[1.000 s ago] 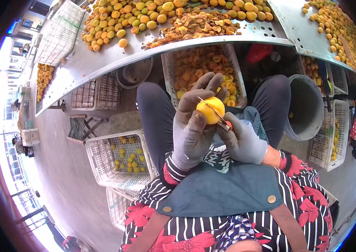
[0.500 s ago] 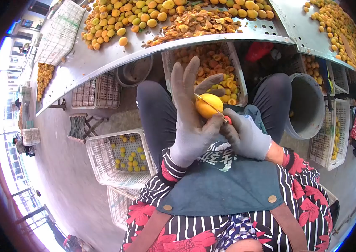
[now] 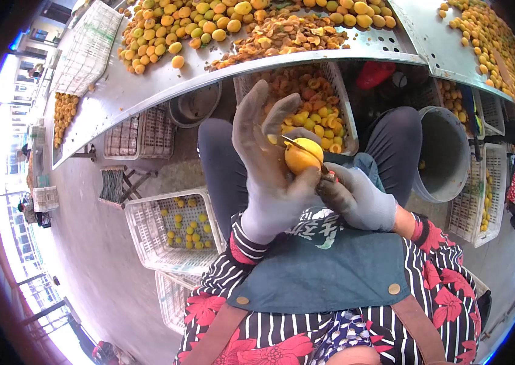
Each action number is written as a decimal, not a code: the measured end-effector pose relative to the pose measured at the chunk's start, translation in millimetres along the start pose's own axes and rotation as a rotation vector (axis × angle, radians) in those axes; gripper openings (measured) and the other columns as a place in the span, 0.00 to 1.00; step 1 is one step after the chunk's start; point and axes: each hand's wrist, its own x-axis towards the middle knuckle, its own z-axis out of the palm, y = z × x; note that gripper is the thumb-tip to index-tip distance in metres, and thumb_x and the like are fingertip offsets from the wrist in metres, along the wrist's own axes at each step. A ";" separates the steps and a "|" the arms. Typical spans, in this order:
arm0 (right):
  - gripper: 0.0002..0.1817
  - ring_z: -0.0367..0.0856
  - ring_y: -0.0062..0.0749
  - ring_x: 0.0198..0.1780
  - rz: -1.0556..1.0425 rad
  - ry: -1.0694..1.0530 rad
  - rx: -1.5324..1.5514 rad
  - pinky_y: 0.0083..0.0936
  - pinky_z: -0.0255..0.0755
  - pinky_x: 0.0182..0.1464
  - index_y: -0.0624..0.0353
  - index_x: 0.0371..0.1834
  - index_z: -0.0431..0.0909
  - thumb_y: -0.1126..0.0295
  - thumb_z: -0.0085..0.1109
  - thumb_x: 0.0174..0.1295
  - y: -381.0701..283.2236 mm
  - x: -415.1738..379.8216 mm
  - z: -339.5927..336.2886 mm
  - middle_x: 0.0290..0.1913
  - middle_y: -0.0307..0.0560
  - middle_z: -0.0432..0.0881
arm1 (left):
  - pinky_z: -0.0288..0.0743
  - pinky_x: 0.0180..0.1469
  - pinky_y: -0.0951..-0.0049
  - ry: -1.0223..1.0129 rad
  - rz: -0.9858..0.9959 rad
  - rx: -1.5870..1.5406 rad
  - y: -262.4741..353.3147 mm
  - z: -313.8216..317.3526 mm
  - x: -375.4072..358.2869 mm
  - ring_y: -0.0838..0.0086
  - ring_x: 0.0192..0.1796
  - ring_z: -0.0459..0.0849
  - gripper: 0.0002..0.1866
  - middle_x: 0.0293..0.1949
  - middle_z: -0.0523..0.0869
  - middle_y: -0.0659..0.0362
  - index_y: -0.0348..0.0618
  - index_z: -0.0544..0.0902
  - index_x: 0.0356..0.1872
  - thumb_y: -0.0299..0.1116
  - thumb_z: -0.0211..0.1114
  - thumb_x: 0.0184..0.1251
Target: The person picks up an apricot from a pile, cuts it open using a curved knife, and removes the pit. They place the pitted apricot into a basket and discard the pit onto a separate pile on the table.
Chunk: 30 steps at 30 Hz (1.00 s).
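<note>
A yellow apricot is pinched between the thumb and fingers of my left hand, which wears a stained pale glove. Its upper fingers stretch out and curl above the fruit. My right hand, gloved too, closes round a small knife with a bit of red at its handle. The thin blade lies along the apricot's upper left side, its tip sticking out past the fruit. Directly beyond my hands, a crate of halved apricots stands between my knees under the metal table.
Whole apricots and a heap of brown-orange apricot pieces lie on the metal table. A grey bucket stands at right. On the floor at left are a crate with several yellow-green fruits and a folding stool.
The apricot has turned in my left hand, and the blade now shows along its upper left. My left fingers have bent inward; the right hand has shifted slightly down.
</note>
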 end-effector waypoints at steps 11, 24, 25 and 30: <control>0.11 0.83 0.55 0.32 -0.075 0.104 -0.193 0.38 0.72 0.33 0.62 0.44 0.72 0.63 0.52 0.75 9.8 1.7 0.2 0.28 0.59 0.79 | 0.77 0.62 0.69 0.037 -0.290 -0.293 2.3 0.6 2.0 0.54 0.80 0.58 0.54 0.81 0.48 0.50 0.41 0.43 0.80 0.14 0.63 0.52; 0.13 0.74 0.18 0.32 0.183 0.391 0.516 0.25 0.73 0.36 0.63 0.44 0.76 0.65 0.64 0.68 1.0 6.7 -10.9 0.31 0.44 0.78 | 0.71 0.69 0.62 -0.032 -0.151 -0.058 2.1 -3.2 -3.1 0.52 0.80 0.56 0.60 0.81 0.42 0.50 0.44 0.36 0.80 0.10 0.60 0.45; 0.15 0.77 0.21 0.34 0.062 0.336 0.343 0.26 0.74 0.38 0.64 0.46 0.76 0.65 0.67 0.65 4.7 12.0 -9.9 0.32 0.45 0.79 | 0.65 0.74 0.59 -0.034 -0.198 -0.185 2.1 0.1 -5.3 0.53 0.81 0.53 0.60 0.81 0.41 0.51 0.45 0.36 0.80 0.11 0.61 0.46; 0.30 0.86 0.38 0.40 -0.300 0.168 -0.178 0.30 0.77 0.45 0.63 0.52 0.77 0.58 0.79 0.51 -1.0 21.0 -10.1 0.39 0.52 0.85 | 0.45 0.80 0.51 -0.052 -0.259 -0.363 2.0 2.2 -15.7 0.54 0.83 0.46 0.63 0.82 0.41 0.52 0.52 0.38 0.81 0.35 0.80 0.54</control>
